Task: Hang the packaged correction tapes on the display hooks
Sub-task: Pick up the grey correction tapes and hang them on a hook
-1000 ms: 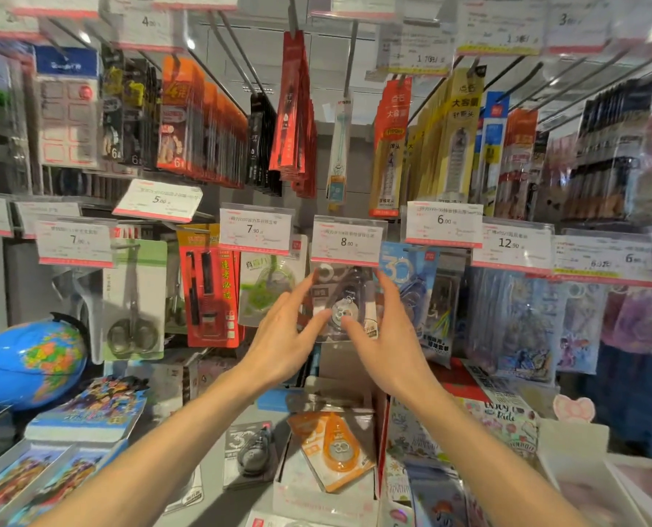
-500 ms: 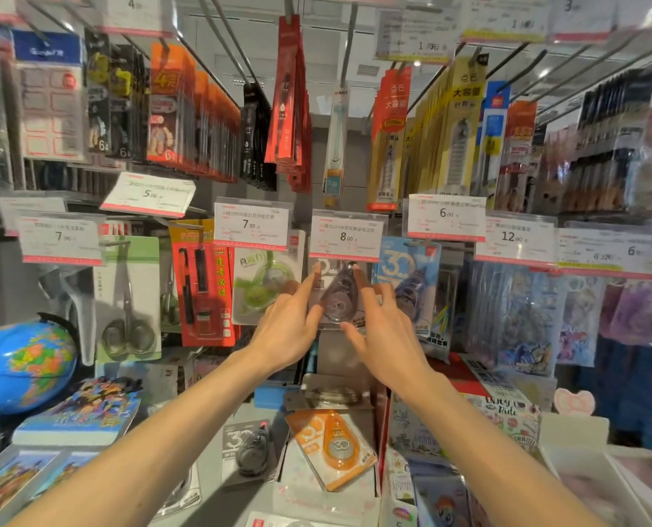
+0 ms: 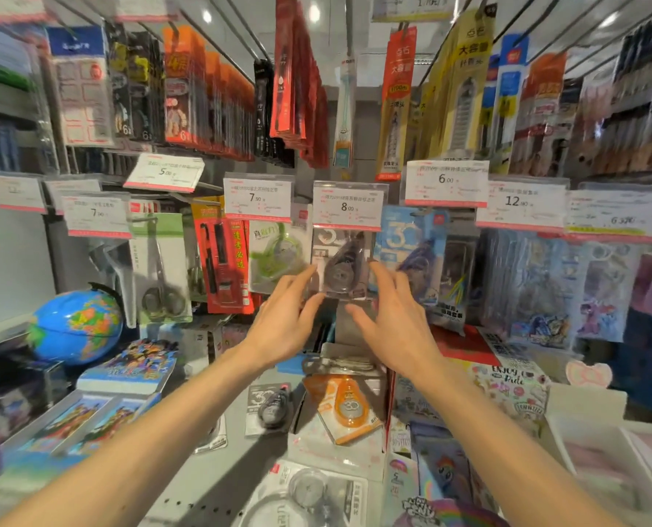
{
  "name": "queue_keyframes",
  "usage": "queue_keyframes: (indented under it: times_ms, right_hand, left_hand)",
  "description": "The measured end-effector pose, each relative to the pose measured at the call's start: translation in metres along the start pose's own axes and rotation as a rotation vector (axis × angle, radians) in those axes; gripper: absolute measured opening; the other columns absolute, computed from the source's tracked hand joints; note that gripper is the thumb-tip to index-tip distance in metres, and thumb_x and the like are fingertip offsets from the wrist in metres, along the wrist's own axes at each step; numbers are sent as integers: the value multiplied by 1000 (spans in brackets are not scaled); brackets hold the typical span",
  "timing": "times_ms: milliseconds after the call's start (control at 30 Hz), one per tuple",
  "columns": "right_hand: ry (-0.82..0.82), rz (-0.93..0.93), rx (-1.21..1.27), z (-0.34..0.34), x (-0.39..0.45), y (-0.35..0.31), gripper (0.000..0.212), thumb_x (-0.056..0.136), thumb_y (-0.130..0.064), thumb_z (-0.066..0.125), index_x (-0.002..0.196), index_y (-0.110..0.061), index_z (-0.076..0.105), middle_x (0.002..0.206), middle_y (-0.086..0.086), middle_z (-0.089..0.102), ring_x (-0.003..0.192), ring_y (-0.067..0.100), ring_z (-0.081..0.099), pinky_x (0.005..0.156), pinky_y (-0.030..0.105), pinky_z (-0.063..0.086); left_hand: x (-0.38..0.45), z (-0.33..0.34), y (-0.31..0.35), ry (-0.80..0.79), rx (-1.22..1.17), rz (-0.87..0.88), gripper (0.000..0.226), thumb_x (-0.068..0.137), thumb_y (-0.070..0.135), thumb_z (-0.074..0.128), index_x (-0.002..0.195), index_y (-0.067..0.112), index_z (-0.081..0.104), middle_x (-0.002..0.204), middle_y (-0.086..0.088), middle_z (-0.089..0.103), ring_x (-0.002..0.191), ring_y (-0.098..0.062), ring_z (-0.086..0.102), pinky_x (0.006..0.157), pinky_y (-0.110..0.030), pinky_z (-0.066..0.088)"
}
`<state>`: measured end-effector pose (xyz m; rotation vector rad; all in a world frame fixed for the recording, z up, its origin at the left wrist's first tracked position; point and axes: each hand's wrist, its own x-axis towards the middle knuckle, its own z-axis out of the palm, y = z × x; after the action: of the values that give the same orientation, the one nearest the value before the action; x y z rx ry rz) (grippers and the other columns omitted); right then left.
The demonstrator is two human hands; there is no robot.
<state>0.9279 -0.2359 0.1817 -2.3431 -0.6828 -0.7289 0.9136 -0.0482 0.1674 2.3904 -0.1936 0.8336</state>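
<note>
A: From the head camera, how does the grey correction tape pack [image 3: 341,266] sit?

B: It hangs upright under the 8.00 price tag [image 3: 349,205], long axis vertical, face toward the camera. The dispenser inside slants, narrow tip up and to the right.

A: And the hands?

B: The left hand [image 3: 284,323] has its fingers spread and nearly straight, thumb and forefinger at the pack's lower left edge. The right hand [image 3: 394,317] mirrors it, fingers loosely extended at the lower right edge. Both touch or nearly touch it; blur hides which. Neither clamps it.

A: Anything nearby?

B: Left of the left hand hangs a green tape pack [image 3: 277,256]; right of the right hand, a blue tape pack [image 3: 412,252]. Below the wrists, an open carton [image 3: 339,443] holds an orange tape pack [image 3: 349,407], and just to its left a second grey pack [image 3: 269,407] lies flat on the shelf [image 3: 210,484].
</note>
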Motion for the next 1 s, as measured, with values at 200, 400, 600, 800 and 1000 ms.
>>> queue_keyframes:
  times_ms: [200, 400, 600, 800, 1000]
  right_hand:
    - [-140, 101, 104, 11, -27, -6, 71, 94, -53, 55, 153, -27, 25, 148, 3, 41, 124, 26, 56, 102, 41, 45]
    - [-375, 173, 110, 44, -51, -28, 75, 96, -63, 44, 156, -24, 24, 154, 3, 43, 137, 21, 47, 108, 35, 39]
    - [-451, 311, 163, 109, -66, -61, 67, 94, -67, 39, 148, -26, 36, 124, -4, 63, 115, 16, 59, 99, 35, 44]
    - [-550, 501, 239, 191, -63, -99, 52, 98, -61, 38, 135, -26, 51, 111, 1, 70, 106, 25, 66, 96, 33, 46]
    - [-578, 602, 225, 241, -41, -123, 51, 101, -57, 35, 110, -19, 67, 98, 6, 68, 100, 22, 63, 85, 30, 43]
  left_hand:
    - [-49, -18, -19, 6, -29, -134, 52, 103, 38, 45, 153, 31, 34, 139, 1, 50, 108, -17, 62, 102, -41, 47]
    - [-118, -37, -75, -5, -16, -322, 52, 101, 50, 41, 150, 33, 37, 135, 11, 47, 102, -9, 60, 102, -43, 46]
    - [-149, -50, -147, -54, -62, -474, 42, 104, 40, 41, 145, 28, 46, 135, 2, 53, 129, -21, 51, 104, -36, 39]
    - [-148, -44, -191, -166, -257, -567, 44, 106, 32, 41, 149, 26, 40, 152, -1, 42, 143, -19, 35, 118, -35, 26]
    - [-139, -39, -205, -217, -457, -676, 51, 105, 27, 44, 154, 25, 30, 162, -6, 24, 150, -21, 22, 122, -40, 19]
